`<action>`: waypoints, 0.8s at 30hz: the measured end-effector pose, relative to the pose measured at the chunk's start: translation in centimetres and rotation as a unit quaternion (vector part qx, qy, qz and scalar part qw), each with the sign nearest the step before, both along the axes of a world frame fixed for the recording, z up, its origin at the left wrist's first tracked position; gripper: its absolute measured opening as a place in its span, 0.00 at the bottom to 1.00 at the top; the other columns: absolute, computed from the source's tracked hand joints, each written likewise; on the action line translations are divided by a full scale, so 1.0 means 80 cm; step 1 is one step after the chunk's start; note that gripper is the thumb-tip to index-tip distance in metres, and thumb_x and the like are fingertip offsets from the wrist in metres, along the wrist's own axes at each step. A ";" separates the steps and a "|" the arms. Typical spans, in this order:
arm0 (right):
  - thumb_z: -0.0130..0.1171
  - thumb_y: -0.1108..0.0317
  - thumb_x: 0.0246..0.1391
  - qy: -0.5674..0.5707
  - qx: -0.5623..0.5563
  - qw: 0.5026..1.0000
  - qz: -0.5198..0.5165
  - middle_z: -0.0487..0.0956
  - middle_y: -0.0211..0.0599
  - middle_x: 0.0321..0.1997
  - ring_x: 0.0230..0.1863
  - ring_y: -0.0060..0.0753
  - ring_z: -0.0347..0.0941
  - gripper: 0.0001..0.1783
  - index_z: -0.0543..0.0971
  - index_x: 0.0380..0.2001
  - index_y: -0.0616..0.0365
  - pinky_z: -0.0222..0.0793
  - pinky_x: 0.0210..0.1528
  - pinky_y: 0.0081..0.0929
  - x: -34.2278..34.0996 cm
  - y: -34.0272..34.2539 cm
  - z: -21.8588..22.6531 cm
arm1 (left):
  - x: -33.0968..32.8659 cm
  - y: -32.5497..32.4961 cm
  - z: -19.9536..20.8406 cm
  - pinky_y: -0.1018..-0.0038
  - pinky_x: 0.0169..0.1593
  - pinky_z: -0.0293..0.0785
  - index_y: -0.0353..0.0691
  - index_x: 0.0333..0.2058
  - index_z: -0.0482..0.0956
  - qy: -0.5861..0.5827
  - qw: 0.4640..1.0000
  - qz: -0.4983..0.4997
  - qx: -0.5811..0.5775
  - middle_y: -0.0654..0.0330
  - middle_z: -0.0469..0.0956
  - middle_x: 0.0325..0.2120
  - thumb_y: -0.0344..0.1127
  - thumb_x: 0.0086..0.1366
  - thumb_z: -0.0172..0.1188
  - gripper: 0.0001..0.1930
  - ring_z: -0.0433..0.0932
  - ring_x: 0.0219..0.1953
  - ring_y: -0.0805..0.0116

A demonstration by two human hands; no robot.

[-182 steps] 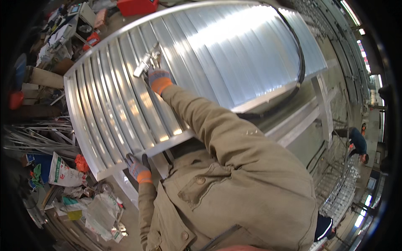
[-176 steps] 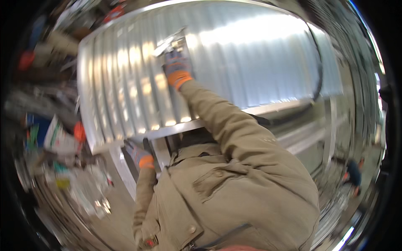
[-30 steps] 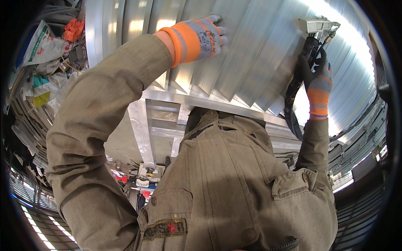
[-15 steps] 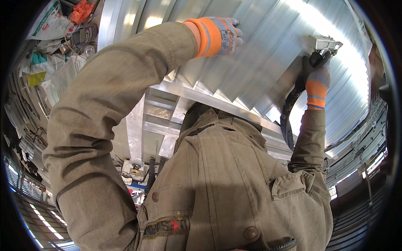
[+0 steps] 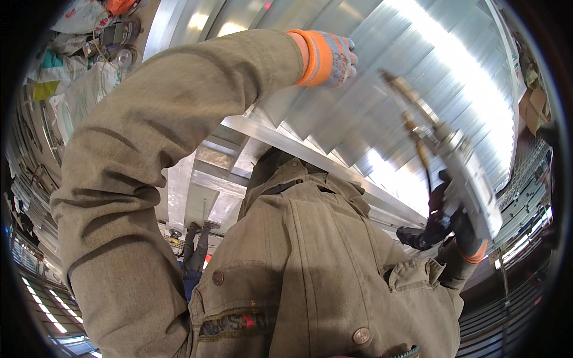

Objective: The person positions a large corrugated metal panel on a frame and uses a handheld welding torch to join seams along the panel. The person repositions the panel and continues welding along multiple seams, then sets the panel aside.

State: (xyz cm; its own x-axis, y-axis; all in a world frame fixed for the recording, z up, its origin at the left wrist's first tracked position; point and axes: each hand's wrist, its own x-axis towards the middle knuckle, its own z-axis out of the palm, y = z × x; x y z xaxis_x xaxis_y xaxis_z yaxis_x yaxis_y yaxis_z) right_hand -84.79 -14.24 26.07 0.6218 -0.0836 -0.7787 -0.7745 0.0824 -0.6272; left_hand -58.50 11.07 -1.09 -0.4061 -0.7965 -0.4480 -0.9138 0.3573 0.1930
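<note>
On the corrugated sheet, hands first
Left hand point(image 5: 331, 56): in a grey glove with an orange cuff, laid on the corrugated metal sheet point(image 5: 382, 113) near its upper part, fingers bent over a ridge and not gripping anything
Right hand point(image 5: 450, 224): in a dark glove with an orange cuff, closed round the grip of a hand tool point(image 5: 459, 173), at the sheet's lower right edge
Hand tool: pale metal body with a long thin brass-coloured nozzle that slants up and left over the sheet; whether the tip touches the ridges cannot be told
Cable point(image 5: 425, 164): thin, runs along the tool's nozzle down towards the right hand
Corrugated metal sheet: shiny, ribbed, fills the upper right, with bright glare on its right side
Frame point(image 5: 310, 155): silvery metal bars just under the sheet's lower edge
Jacket point(image 5: 310, 268): olive work jacket with buttons, below the sheet
Bags and clutter point(image 5: 83, 65): sacks and wrappers well left of the sheet
</note>
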 end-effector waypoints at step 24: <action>0.69 0.58 0.75 0.027 0.075 0.951 0.298 0.91 0.44 0.50 0.47 0.36 0.87 0.21 0.83 0.64 0.57 0.83 0.52 0.38 0.130 0.168 -0.159 | -0.007 0.010 0.000 0.67 0.74 0.75 0.48 0.55 0.90 0.065 0.993 0.100 -0.010 0.62 0.84 0.64 0.36 0.72 0.69 0.14 0.77 0.72 0.56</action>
